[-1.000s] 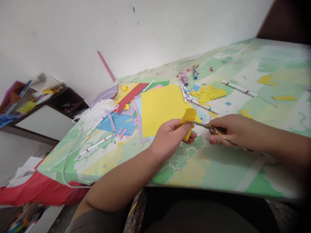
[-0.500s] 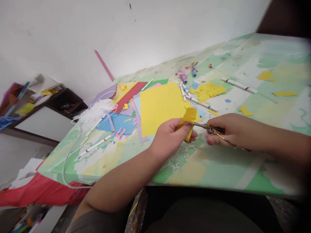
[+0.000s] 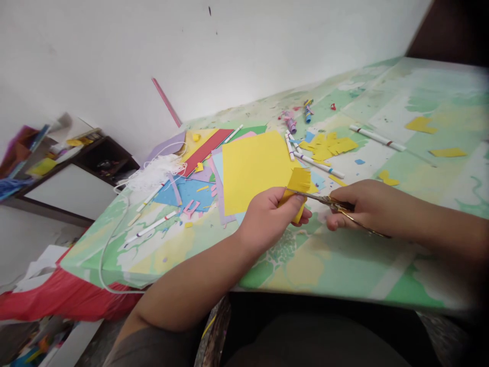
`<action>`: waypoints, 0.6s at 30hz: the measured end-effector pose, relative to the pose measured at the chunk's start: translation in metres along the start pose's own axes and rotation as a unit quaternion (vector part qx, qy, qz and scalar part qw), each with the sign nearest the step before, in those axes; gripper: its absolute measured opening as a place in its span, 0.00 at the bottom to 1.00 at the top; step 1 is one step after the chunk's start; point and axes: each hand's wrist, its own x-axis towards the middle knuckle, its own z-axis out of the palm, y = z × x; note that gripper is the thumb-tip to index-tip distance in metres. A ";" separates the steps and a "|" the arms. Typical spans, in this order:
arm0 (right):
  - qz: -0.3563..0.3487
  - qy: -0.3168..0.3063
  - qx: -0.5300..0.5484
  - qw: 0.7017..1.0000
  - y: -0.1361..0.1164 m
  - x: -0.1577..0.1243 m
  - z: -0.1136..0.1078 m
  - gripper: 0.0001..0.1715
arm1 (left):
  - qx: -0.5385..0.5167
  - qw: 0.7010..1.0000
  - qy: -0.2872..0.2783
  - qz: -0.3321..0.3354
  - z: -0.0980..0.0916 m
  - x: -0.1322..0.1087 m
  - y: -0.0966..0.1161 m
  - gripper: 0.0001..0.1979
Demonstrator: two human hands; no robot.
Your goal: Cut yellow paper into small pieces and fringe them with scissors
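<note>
A fringed strip of yellow paper (image 3: pixel 299 178) is pinched between the thumb and fingers of my left hand (image 3: pixel 270 211). My right hand (image 3: pixel 362 204) grips a pair of gold-handled scissors (image 3: pixel 340 205). Their blades lie across the yellow strip, just above my left thumb. Slits run along the strip's upper right edge. Behind my left hand, a large yellow sheet (image 3: pixel 252 163) rests on lilac and light blue sheets.
Several white markers (image 3: pixel 376 137) and yellow scraps (image 3: pixel 332 147) lie about the patterned tablecloth (image 3: pixel 344 275). Two small rolled-paper figures (image 3: pixel 291 124) are toward the back. White string (image 3: pixel 156 171), a red strip (image 3: pixel 204 152) and blue paper (image 3: pixel 187 192) sit left. A shelf unit (image 3: pixel 72 178) stands beyond.
The scissor blades have moved left, further across the yellow strip, and look closer together. The view has shifted slightly; both hands keep their holds.
</note>
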 end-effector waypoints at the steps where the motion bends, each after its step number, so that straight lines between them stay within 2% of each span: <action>1: -0.002 0.001 0.000 1.000 0.000 0.000 0.000 0.30 | -0.002 1.000 -0.001 0.001 0.000 0.000 0.000 0.10; 18: -0.021 0.041 0.019 0.999 0.002 -0.001 0.002 0.28 | -0.043 0.999 -0.011 0.001 -0.001 0.001 -0.003 0.08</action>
